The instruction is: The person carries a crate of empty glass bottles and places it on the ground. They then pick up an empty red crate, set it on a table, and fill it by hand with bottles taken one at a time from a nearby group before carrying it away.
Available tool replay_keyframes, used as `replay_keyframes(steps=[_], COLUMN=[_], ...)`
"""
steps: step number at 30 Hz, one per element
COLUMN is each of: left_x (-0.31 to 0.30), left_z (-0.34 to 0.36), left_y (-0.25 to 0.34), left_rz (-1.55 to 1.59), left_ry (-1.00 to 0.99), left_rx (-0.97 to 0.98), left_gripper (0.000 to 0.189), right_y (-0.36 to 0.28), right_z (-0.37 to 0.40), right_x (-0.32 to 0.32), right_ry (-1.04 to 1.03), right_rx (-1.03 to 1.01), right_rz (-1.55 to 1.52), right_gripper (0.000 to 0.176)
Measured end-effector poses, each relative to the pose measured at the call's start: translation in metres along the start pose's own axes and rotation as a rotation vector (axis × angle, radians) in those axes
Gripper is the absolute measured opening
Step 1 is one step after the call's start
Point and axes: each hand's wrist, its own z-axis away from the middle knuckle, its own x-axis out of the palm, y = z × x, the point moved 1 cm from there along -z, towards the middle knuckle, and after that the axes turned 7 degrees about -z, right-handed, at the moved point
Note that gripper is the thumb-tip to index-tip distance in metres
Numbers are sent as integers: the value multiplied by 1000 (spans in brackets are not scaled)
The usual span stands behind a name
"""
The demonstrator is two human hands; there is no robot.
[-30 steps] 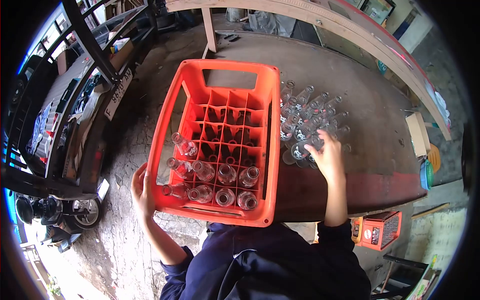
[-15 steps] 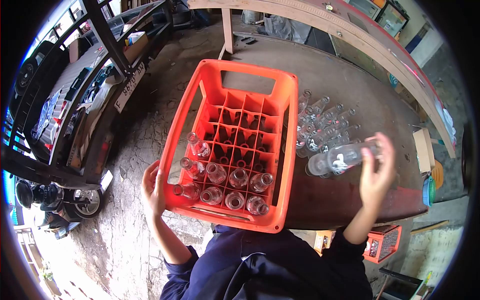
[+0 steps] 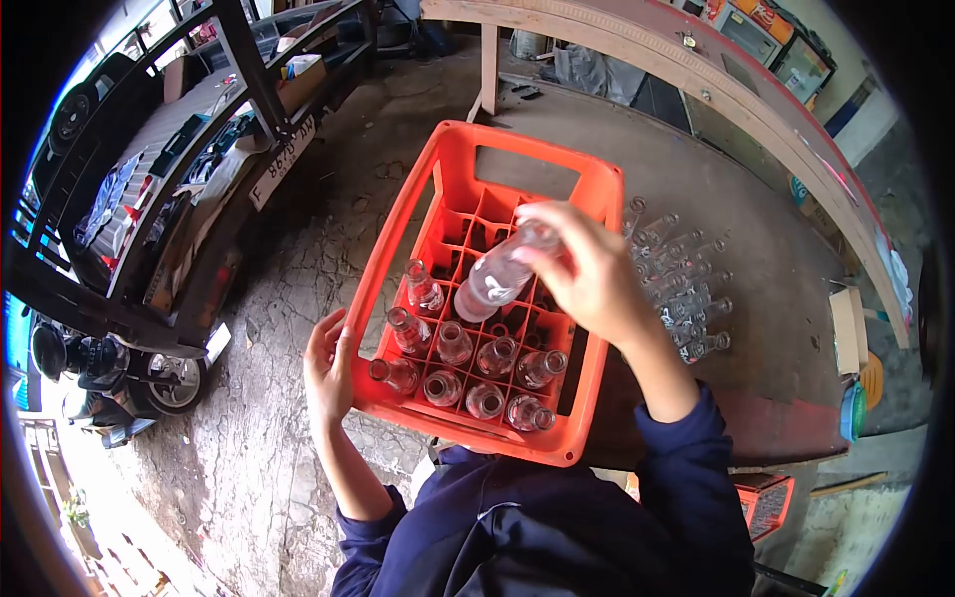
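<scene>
A red plastic crate (image 3: 594, 398) with square compartments is held tilted in front of my body. Several clear glass bottles (image 3: 455, 343) stand in its near rows and along its left side. My left hand (image 3: 328, 370) grips the crate's left side near the front corner. Over the crate's middle, my right hand (image 3: 587, 261) has its fingers closed around the neck of another glass bottle (image 3: 490, 285), whose base slants down to the left above the compartments. Part of the far compartments is hidden by this hand and bottle.
A cluster of glass bottles (image 3: 686, 289) stands on the brown surface (image 3: 766, 388) to the right. A wooden beam (image 3: 597, 30) crosses behind it. On the left are a black truck frame (image 3: 249, 70) and a motorcycle wheel (image 3: 171, 386). Another red crate (image 3: 766, 505) sits at lower right.
My right hand has carried the bottle leftward from beside the bottle cluster to above the crate. My left hand stays on the crate's side. The view has shifted slightly.
</scene>
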Motion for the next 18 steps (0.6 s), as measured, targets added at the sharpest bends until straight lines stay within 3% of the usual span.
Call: replay_keyframes(steps=[8, 18], left_x=[0, 1], left_z=[0, 0], left_y=[3, 1], left_rz=[23, 43], left_ry=[-3, -6], left_rx=[-3, -1], left_gripper=[35, 36], right_y=[28, 59], right_z=[8, 27], right_x=[51, 76], right_ry=[-207, -511], right_rx=[-37, 113], right_rz=[12, 19], right_gripper=[29, 27])
